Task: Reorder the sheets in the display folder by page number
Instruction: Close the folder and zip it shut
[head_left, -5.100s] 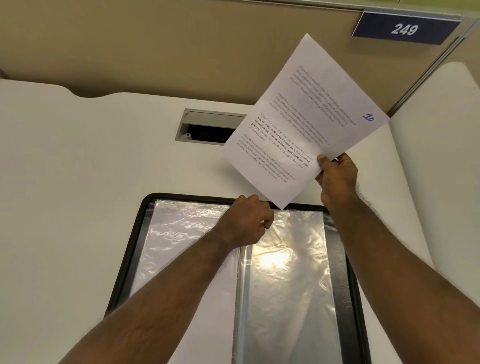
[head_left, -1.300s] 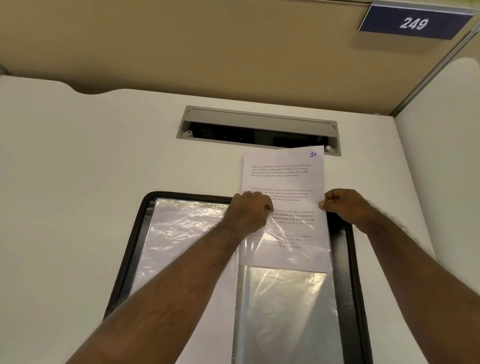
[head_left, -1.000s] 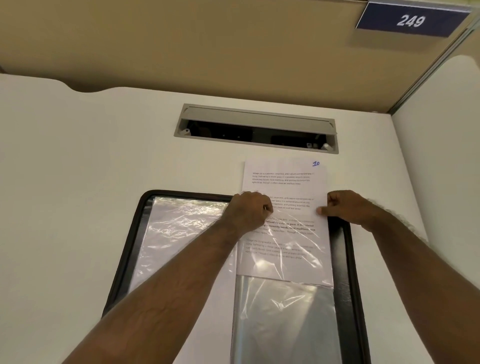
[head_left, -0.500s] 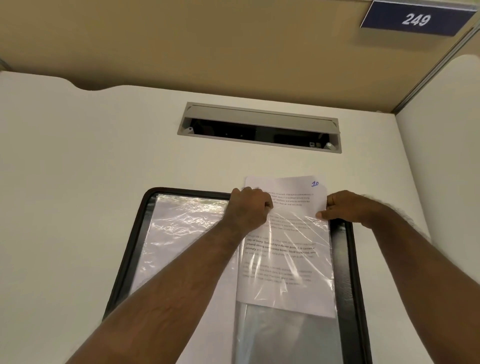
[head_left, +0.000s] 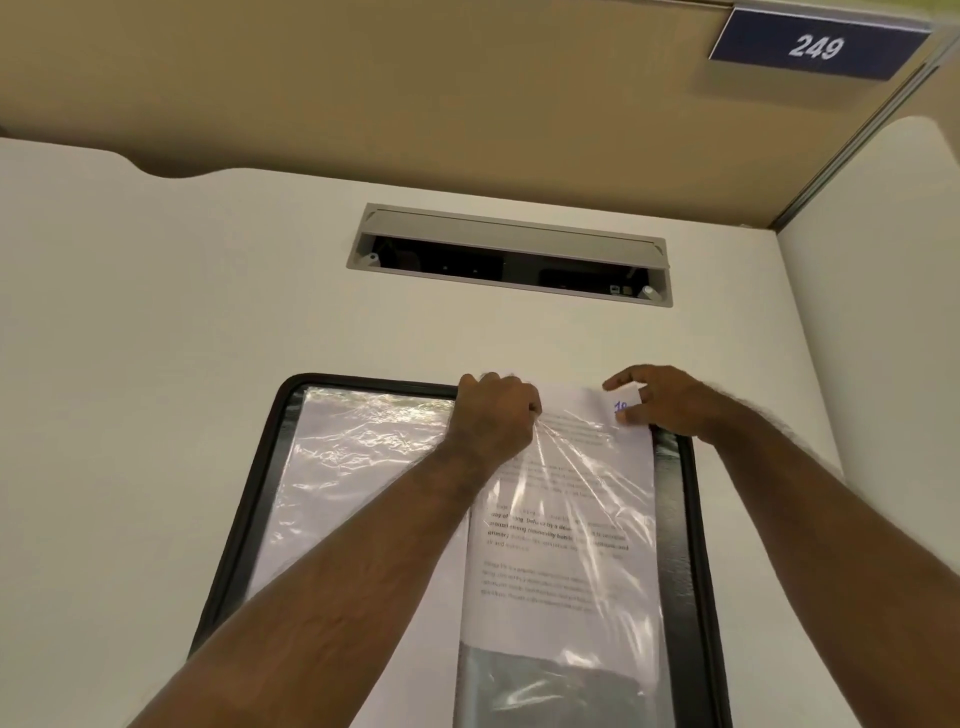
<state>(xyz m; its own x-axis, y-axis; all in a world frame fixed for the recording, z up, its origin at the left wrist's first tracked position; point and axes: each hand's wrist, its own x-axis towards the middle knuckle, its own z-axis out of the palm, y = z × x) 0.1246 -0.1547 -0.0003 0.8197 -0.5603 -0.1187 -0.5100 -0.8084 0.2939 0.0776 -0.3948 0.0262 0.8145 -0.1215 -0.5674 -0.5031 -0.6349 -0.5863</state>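
Head view: a black-edged display folder (head_left: 680, 519) lies open on the white table (head_left: 156, 364), its far edge running just under both hands and its near part leaving the bottom of the frame. Bare table lies to the left of the folder and beyond it, up to a grey cable slot (head_left: 509, 254) set into the surface; on the right a narrower strip of table ends at a white side panel (head_left: 883, 312). A beige partition with a blue sign (head_left: 818, 45) reading 249 closes the far side.

A printed sheet (head_left: 561, 545) with a blue handwritten number at its top right corner sits mostly inside the right-hand clear sleeve (head_left: 587, 457); its top edge sticks out past the sleeve mouth, and its lower edge stops short of the sleeve bottom. The left sleeve (head_left: 363, 467) is crinkled and shiny.

The left hand (head_left: 493, 415) is fisted knuckles-up, its grip pinching the sleeve's top left edge so the plastic pulls into taut creases. The right hand (head_left: 670, 402) pinches the sheet's top right corner between thumb and forefinger. Both forearms reach forward from the bottom corners, converging.
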